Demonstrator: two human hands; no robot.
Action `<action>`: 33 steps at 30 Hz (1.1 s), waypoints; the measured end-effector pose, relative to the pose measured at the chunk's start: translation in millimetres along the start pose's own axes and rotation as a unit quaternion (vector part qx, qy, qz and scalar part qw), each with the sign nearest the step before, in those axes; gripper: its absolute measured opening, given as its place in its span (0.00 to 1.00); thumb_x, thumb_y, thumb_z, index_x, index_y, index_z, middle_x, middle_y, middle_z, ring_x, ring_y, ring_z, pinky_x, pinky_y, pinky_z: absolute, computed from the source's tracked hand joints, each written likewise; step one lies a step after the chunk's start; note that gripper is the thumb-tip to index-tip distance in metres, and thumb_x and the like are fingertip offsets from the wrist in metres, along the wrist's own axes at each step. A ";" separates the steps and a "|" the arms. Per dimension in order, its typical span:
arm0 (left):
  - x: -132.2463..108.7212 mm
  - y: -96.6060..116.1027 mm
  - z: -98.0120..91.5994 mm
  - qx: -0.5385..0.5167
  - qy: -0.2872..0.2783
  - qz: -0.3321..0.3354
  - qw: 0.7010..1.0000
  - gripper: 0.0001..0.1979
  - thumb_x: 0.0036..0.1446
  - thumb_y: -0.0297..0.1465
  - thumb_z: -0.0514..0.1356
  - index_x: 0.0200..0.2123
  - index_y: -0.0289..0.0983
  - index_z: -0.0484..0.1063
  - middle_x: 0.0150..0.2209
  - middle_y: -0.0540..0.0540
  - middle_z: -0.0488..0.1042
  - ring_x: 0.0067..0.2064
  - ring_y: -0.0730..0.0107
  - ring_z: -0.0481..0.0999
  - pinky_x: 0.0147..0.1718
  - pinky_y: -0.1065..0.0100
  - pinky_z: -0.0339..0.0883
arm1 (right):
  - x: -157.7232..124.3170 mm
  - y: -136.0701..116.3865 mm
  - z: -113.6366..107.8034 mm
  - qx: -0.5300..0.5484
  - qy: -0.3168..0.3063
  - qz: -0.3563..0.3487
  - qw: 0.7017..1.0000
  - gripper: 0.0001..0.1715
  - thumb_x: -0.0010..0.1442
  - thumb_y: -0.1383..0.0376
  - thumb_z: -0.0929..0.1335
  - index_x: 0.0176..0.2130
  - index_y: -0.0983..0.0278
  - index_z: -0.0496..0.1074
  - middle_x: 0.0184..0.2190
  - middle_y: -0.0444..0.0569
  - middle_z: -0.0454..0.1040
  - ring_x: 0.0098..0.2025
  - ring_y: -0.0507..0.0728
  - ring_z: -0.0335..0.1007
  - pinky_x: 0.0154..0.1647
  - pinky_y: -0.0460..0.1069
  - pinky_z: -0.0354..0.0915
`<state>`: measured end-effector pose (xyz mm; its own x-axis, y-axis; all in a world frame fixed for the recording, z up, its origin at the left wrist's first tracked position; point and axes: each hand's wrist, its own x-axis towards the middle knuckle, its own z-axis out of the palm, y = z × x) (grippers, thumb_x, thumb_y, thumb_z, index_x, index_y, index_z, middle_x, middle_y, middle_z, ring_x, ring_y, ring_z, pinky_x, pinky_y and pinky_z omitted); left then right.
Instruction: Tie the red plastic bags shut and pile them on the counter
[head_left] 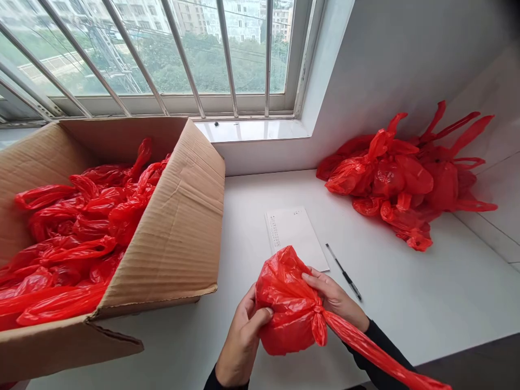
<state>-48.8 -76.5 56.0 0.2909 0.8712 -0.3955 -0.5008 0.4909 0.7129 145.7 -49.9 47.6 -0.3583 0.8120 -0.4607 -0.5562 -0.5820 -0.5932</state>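
A cardboard box is sitting open on the left of the bench, brimming with red bags. A printed sheet and a black pen are lying just beside each other mid-bench, while a knotted red heap is resting against the wall.

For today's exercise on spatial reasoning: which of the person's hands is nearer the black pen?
Right. The right hand, holding the red bag, lies just beside the pen. The left hand grips the bag's other side, farther from the pen.
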 end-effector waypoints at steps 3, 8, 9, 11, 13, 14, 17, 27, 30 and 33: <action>4.9 -4.4 -4.1 0.015 0.037 -0.004 0.999 0.23 0.54 0.32 0.67 0.54 0.38 0.74 0.48 0.40 0.79 0.51 0.50 0.75 0.51 0.59 0.68 | -2.5 3.2 0.5 0.009 0.003 0.000 1.000 0.14 0.63 0.55 0.69 0.44 0.62 0.73 0.38 0.48 0.78 0.38 0.57 0.76 0.43 0.52 0.70; 4.4 -10.8 -7.5 -0.046 0.121 -0.019 0.991 0.19 0.53 0.39 0.68 0.46 0.37 0.75 0.42 0.41 0.80 0.46 0.53 0.78 0.45 0.61 0.71 | -5.8 10.1 -5.8 -0.038 -0.008 -0.009 0.999 0.24 0.66 0.49 0.63 0.53 0.62 0.70 0.37 0.50 0.77 0.38 0.59 0.74 0.46 0.56 0.69; 3.9 -11.7 -7.8 -0.063 0.135 -0.030 0.988 0.18 0.53 0.41 0.68 0.44 0.37 0.75 0.41 0.42 0.80 0.45 0.54 0.79 0.44 0.61 0.71 | -7.1 11.2 -6.6 -0.069 -0.011 -0.030 0.997 0.27 0.64 0.50 0.66 0.58 0.60 0.66 0.38 0.50 0.76 0.38 0.59 0.74 0.47 0.56 0.68; 3.5 -12.9 -8.4 -0.088 0.153 -0.053 0.983 0.18 0.54 0.44 0.67 0.40 0.36 0.75 0.38 0.43 0.80 0.43 0.55 0.79 0.42 0.62 0.71 | -10.2 12.3 -6.6 -0.144 -0.019 -0.072 0.987 0.37 0.60 0.53 0.71 0.64 0.55 0.57 0.45 0.50 0.75 0.39 0.58 0.73 0.48 0.56 0.68; 3.9 -12.9 -8.7 -0.086 0.147 -0.065 0.983 0.17 0.56 0.44 0.66 0.39 0.36 0.75 0.38 0.43 0.80 0.41 0.57 0.79 0.40 0.64 0.71 | -12.8 11.9 -5.0 -0.218 -0.038 -0.091 0.971 0.43 0.58 0.54 0.73 0.66 0.52 0.54 0.53 0.51 0.71 0.46 0.60 0.72 0.52 0.57 0.67; 4.2 -12.4 -8.7 -0.075 0.133 -0.064 0.986 0.16 0.57 0.43 0.65 0.39 0.36 0.75 0.39 0.44 0.80 0.41 0.59 0.79 0.39 0.65 0.70 | -13.3 11.6 -4.2 -0.256 -0.047 -0.091 0.961 0.41 0.59 0.55 0.73 0.65 0.52 0.55 0.56 0.51 0.69 0.50 0.60 0.70 0.55 0.58 0.65; 4.2 -9.3 -7.2 -0.027 0.069 -0.057 0.996 0.15 0.59 0.40 0.63 0.42 0.35 0.76 0.41 0.43 0.80 0.40 0.62 0.78 0.36 0.68 0.67 | -10.0 13.3 -4.9 -0.340 -0.044 -0.113 0.933 0.27 0.62 0.55 0.71 0.58 0.55 0.67 0.56 0.51 0.69 0.56 0.62 0.66 0.60 0.57 0.61; 4.6 -11.6 0.4 0.066 0.011 -0.014 0.998 0.26 0.56 0.36 0.66 0.57 0.38 0.69 0.50 0.41 0.77 0.50 0.53 0.74 0.41 0.65 0.66 | -0.1 23.5 -16.6 -0.282 0.056 -0.153 0.946 0.23 0.58 0.49 0.71 0.48 0.60 0.73 0.44 0.52 0.76 0.42 0.61 0.72 0.46 0.55 0.69; 9.2 -15.2 -2.4 0.059 0.034 -0.004 0.998 0.24 0.57 0.37 0.66 0.55 0.37 0.70 0.49 0.40 0.77 0.49 0.54 0.75 0.42 0.64 0.67 | -0.5 24.7 -17.7 -0.234 0.036 -0.112 0.965 0.30 0.61 0.45 0.68 0.54 0.61 0.71 0.45 0.54 0.77 0.44 0.62 0.73 0.47 0.57 0.69; 11.2 -17.4 -3.9 0.051 0.045 -0.016 0.998 0.21 0.57 0.37 0.66 0.52 0.35 0.73 0.47 0.39 0.79 0.47 0.55 0.76 0.44 0.63 0.67 | -1.8 26.9 -19.3 -0.236 0.018 -0.099 0.966 0.28 0.64 0.44 0.64 0.46 0.63 0.77 0.36 0.53 0.78 0.36 0.60 0.72 0.42 0.57 0.70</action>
<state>-40.0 -75.3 36.8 0.2286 0.8552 -0.4652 -0.4050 0.5181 0.7534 145.8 -67.9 19.7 -0.2479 0.9128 -0.3245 -0.2035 -0.3766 -0.9038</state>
